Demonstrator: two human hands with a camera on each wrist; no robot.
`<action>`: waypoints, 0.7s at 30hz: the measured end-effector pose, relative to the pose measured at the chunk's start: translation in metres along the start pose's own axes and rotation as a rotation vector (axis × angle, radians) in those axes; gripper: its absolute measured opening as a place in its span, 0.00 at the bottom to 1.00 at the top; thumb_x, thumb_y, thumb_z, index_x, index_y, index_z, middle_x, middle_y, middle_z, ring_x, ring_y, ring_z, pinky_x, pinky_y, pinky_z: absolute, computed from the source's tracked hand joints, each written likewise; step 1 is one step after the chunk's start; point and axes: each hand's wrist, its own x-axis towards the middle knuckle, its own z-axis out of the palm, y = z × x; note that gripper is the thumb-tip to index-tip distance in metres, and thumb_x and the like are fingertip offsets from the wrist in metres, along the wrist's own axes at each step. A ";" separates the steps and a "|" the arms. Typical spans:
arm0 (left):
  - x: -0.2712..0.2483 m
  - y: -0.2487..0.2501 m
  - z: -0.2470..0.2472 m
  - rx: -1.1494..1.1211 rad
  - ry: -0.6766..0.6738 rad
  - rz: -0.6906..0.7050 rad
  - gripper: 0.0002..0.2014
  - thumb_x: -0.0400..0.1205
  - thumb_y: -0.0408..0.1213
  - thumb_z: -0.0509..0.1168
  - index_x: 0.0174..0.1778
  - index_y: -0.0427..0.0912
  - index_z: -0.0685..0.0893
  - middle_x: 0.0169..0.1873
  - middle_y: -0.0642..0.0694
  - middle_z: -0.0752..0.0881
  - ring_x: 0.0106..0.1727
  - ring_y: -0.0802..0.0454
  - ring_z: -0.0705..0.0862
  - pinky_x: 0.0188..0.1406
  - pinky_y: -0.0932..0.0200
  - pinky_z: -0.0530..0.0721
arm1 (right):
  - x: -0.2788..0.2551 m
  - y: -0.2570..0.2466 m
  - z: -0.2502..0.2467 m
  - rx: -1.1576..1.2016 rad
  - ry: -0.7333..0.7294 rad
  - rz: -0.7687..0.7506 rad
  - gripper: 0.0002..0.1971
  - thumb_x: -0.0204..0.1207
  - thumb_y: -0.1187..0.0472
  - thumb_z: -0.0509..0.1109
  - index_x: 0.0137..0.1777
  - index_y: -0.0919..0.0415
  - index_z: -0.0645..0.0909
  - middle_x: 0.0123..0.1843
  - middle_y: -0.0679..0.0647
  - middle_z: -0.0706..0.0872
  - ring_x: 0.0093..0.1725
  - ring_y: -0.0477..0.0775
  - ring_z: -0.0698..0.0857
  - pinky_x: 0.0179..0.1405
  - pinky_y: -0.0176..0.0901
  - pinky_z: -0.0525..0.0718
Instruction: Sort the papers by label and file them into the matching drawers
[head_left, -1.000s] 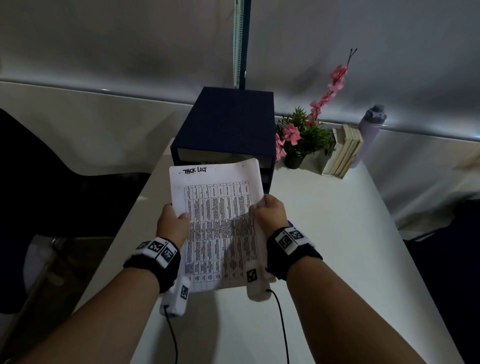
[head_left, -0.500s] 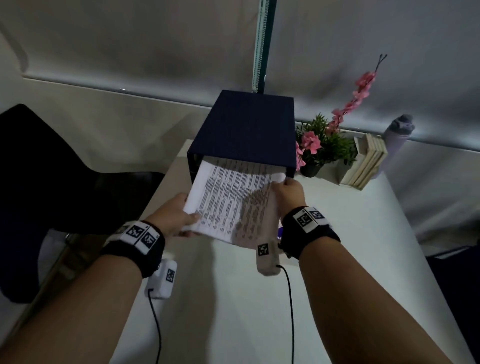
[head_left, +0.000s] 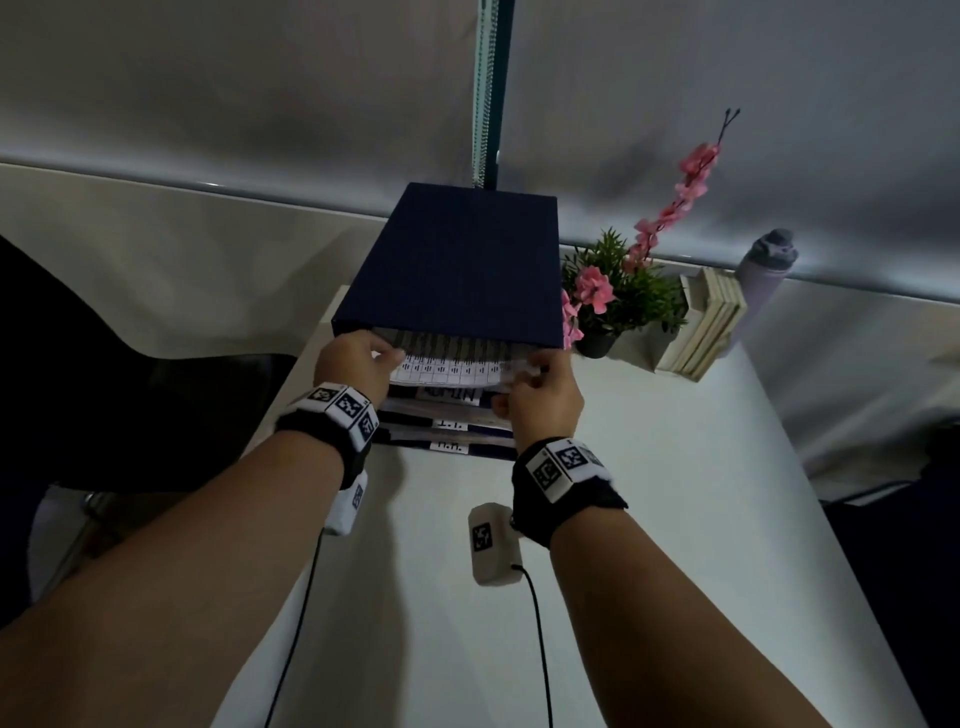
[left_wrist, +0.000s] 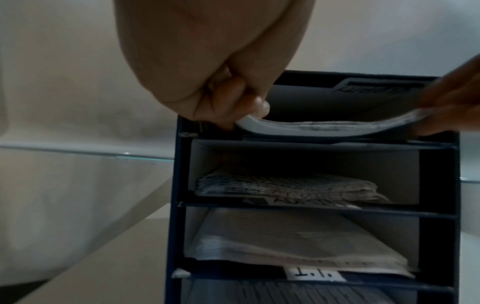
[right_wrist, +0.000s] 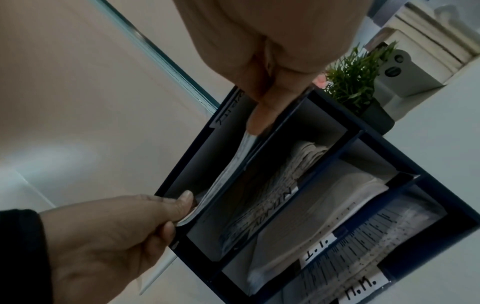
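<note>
1. The head view shows the dark blue drawer unit (head_left: 457, 260) from above on the white tabletop (head_left: 675, 493), with both hands at its top front edge and only a narrow strip of the printed paper stack (head_left: 447, 368) left outside.
2. The left wrist view alone looks into the compartments: the stack (left_wrist: 324, 127) sags across the top slot, and older papers (left_wrist: 285, 187) lie in the slot below.
3. The left hand (head_left: 353, 364) has its grip closed on the stack's left corner, thumb above and fingers curled beneath.
4. The right hand (head_left: 540, 395) pinches the stack's right corner at the slot's right wall; the right wrist view shows its finger lying along the paper's edge.
5. Labels "ADMIN", "I.T." (right_wrist: 318, 250) and a third tag (right_wrist: 362, 288) mark the lower shelves.
6. Dark open height remains above the stack inside the top slot.
7. A potted plant (head_left: 618, 296) stands just beside the unit's right side, with books (head_left: 711, 322) and a bottle (head_left: 763, 275) beyond; bare tabletop lies in front.
</note>
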 end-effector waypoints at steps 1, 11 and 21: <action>0.001 0.002 0.002 0.009 0.005 0.004 0.12 0.80 0.42 0.68 0.51 0.36 0.87 0.51 0.37 0.88 0.55 0.39 0.85 0.52 0.55 0.79 | 0.002 0.000 0.002 -0.004 -0.004 -0.005 0.15 0.62 0.66 0.60 0.44 0.50 0.81 0.40 0.54 0.88 0.40 0.66 0.90 0.43 0.59 0.91; 0.008 0.017 0.008 0.082 -0.017 -0.045 0.12 0.80 0.32 0.62 0.44 0.25 0.83 0.41 0.28 0.83 0.48 0.31 0.83 0.40 0.55 0.71 | 0.022 -0.010 0.004 -0.249 -0.067 -0.014 0.10 0.73 0.65 0.71 0.54 0.62 0.87 0.51 0.64 0.90 0.54 0.66 0.85 0.54 0.49 0.83; -0.002 0.026 0.000 0.060 -0.103 -0.036 0.14 0.82 0.35 0.63 0.59 0.32 0.85 0.59 0.33 0.85 0.61 0.35 0.82 0.58 0.54 0.77 | 0.005 -0.021 -0.007 -0.341 -0.143 -0.121 0.17 0.74 0.71 0.61 0.60 0.62 0.84 0.54 0.65 0.89 0.57 0.68 0.84 0.51 0.45 0.78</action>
